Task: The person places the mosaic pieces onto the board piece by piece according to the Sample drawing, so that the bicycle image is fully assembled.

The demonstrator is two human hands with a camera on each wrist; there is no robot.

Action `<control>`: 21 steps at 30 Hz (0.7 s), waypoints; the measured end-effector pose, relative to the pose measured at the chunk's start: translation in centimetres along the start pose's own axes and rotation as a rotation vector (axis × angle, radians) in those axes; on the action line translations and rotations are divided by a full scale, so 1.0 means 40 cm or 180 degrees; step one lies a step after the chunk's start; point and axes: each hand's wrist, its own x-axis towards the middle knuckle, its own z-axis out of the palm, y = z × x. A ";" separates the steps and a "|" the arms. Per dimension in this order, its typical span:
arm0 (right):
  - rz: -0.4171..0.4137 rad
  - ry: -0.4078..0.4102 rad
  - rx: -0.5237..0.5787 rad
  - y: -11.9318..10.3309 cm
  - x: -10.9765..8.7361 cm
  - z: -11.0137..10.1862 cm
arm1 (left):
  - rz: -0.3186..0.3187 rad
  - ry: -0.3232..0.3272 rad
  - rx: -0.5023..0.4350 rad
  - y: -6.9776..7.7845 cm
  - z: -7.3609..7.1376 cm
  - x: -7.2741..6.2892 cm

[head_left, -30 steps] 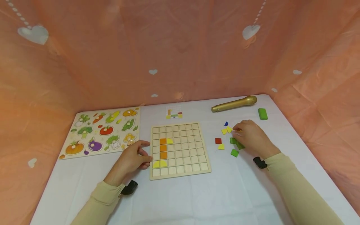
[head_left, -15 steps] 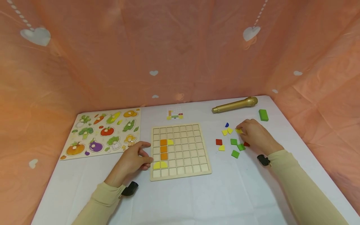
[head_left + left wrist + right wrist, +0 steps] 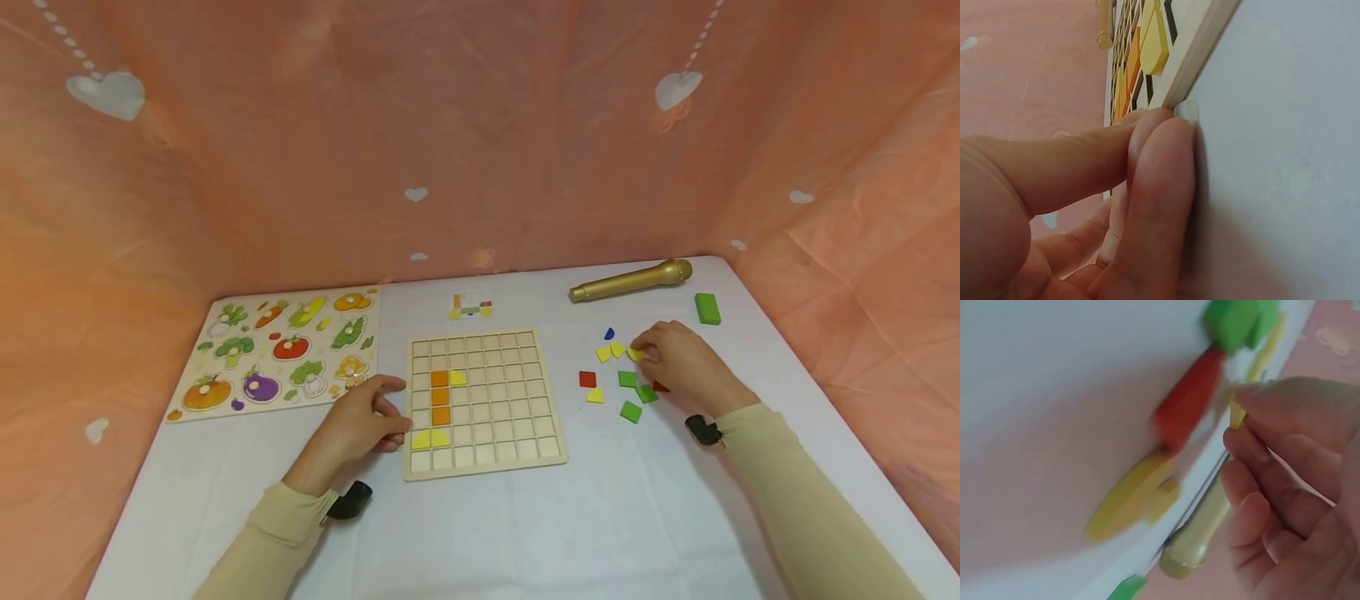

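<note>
A square wooden grid board (image 3: pixel 498 417) lies mid-table, with orange square tiles (image 3: pixel 440 397) and yellow rounded tiles (image 3: pixel 431 438) in its left cells. My left hand (image 3: pixel 360 425) rests at the board's left edge, thumb and index fingertips against its side; the left wrist view shows the thumb (image 3: pixel 1163 156) right at the frame. To the right, my right hand (image 3: pixel 686 367) pinches a yellow tile (image 3: pixel 1236 415) between thumb and index finger, low over the scattered pieces. Near it lie loose green tiles (image 3: pixel 631 411), a red tile (image 3: pixel 588 379), yellow tiles (image 3: pixel 595 395) and a blue half-round piece (image 3: pixel 610 333).
A vegetable puzzle board (image 3: pixel 277 350) lies at the back left. Behind the grid board is a small pattern card (image 3: pixel 470 303). A gold microphone (image 3: pixel 630 280) and a green block (image 3: pixel 707 308) sit at the back right. Orange cloth walls (image 3: pixel 480 150) enclose the table.
My right hand has shifted slightly right and drawn a yellow tile away from the other yellow ones, uncovering green and red tiles. The left hand has stayed at the board's edge.
</note>
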 end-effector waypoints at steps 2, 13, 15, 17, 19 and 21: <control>0.0021 -0.0039 0.0110 -0.020 -0.002 -0.003 | 0.0007 0.0002 -0.0012 -0.001 0.000 0.002; -0.0510 0.0205 0.0260 -0.190 0.003 0.049 | -0.0037 0.0021 0.0048 0.003 0.000 0.003; -0.0678 0.0230 0.0238 -0.226 0.007 0.069 | -0.0037 0.0018 0.0049 0.004 0.000 0.002; -0.0804 0.0215 0.0172 -0.267 0.010 0.090 | -0.0038 0.0016 0.0044 0.005 0.000 0.003; -0.0898 0.0151 0.0160 -0.309 0.011 0.109 | -0.0035 0.0016 0.0044 0.005 0.000 0.003; -0.1012 0.0090 0.0164 -0.352 0.013 0.129 | -0.0035 0.0020 0.0043 0.004 0.001 0.004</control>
